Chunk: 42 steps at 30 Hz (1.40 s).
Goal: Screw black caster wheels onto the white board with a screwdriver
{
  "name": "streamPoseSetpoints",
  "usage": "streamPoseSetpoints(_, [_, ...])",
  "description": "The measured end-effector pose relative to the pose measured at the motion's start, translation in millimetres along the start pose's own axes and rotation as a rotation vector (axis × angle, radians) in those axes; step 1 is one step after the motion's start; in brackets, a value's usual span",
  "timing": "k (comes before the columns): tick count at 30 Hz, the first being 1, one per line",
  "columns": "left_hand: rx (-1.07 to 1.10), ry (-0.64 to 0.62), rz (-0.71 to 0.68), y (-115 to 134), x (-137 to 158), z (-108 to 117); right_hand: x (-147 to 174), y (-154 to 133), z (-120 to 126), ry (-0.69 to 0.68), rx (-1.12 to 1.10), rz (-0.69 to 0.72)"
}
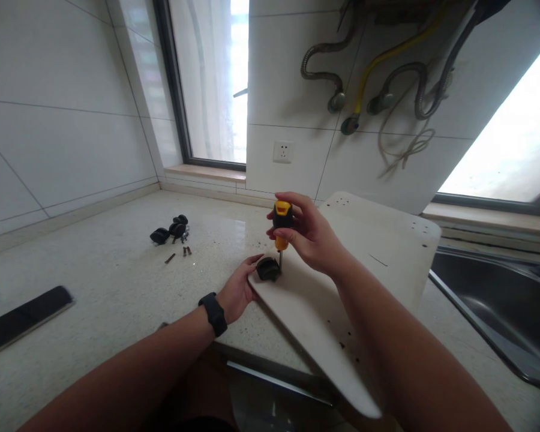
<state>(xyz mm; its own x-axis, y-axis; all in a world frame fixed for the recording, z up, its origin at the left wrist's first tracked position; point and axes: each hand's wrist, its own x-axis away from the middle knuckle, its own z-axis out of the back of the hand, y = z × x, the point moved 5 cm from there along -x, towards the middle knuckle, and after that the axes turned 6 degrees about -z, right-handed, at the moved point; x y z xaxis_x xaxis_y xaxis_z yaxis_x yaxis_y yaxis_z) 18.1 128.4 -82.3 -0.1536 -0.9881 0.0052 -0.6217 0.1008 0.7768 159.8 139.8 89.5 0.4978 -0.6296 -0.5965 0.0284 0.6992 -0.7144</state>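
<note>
My right hand (309, 231) is closed round a yellow and black screwdriver (282, 225), held upright with its shaft pointing down. The tip meets the base of a black caster wheel (267, 269) at the near-left corner of a white board (317, 312); the screw under it is too small to make out. Around that same corner my left hand (238, 289) is closed, gripping the board's edge beside the caster, some fingers hidden beneath. Small holes show at the board's other corners. Several loose black casters (176, 226) lie together on the counter, left of my hands.
Several small screws (186, 251) lie beside the loose casters on the speckled counter (112, 288). A long black flat object (27, 319) rests at far left. To the right is a dark sink (499, 300). Hoses (382, 54) and a socket (283, 152) are on the wall behind.
</note>
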Motion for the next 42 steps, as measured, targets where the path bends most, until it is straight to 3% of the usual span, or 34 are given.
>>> streamPoseSetpoints(6, [-0.009,0.018,-0.003,0.3,-0.9,0.3,5.1,7.2,7.0,0.337,0.273,0.125])
streamPoseSetpoints(8, [-0.014,0.022,-0.001,0.7,-0.8,-0.2,6.9,8.9,5.6,0.327,0.240,0.160])
streamPoseSetpoints(10, [-0.025,0.016,0.003,1.0,-0.3,-1.2,6.9,9.5,2.4,0.233,0.098,0.154])
streamPoseSetpoints(13, [-0.026,0.011,0.008,1.1,0.4,-1.8,5.6,8.2,-3.3,0.069,-0.144,0.082])
streamPoseSetpoints(16, [-0.005,0.009,0.006,0.5,-0.3,-0.9,3.5,7.2,-6.7,-0.005,-0.185,0.014])
streamPoseSetpoints(19, [0.016,0.004,0.004,-0.6,-2.4,0.7,1.1,7.5,-5.8,0.064,-0.103,0.015])
streamPoseSetpoints(25, [-0.004,0.018,0.011,-1.2,-4.3,1.8,1.2,3.2,-5.3,0.337,0.196,0.136])
streamPoseSetpoints(29, [-0.014,0.033,0.012,0.4,-3.6,0.4,7.2,-0.4,-7.0,0.386,0.249,0.206])
streamPoseSetpoints(32, [0.002,0.029,0.013,1.0,-3.0,-0.5,12.6,0.5,-4.0,0.342,0.170,0.181])
streamPoseSetpoints(38, [0.007,-0.020,-0.018,-1.2,-3.0,0.3,9.9,4.8,-3.4,0.052,-0.055,0.061])
streamPoseSetpoints(42, [0.008,-0.013,-0.019,-2.8,-3.5,2.7,5.1,1.2,-3.2,0.071,0.046,0.054])
